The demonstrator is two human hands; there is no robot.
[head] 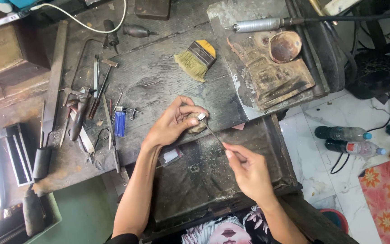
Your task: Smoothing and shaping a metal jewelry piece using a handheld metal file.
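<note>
My left hand (173, 123) pinches a small silver ring (201, 116) against a worn wooden bench peg (197, 127) at the front edge of the dark workbench (159, 77). My right hand (248, 171) grips a thin metal file (214, 133) by its lower end. The file slants up and left, and its tip meets the ring. Both hands hover over an open dark drawer (199, 176) under the bench.
A flat paintbrush (197, 58) lies behind my hands. A blue lighter (120, 123) and several hand tools (91, 104) lie to the left. A rotary handpiece (258, 24), a small round dish (285, 46) and a scorched block (271, 74) sit at the right. Plastic bottles (346, 140) lie on the tiled floor.
</note>
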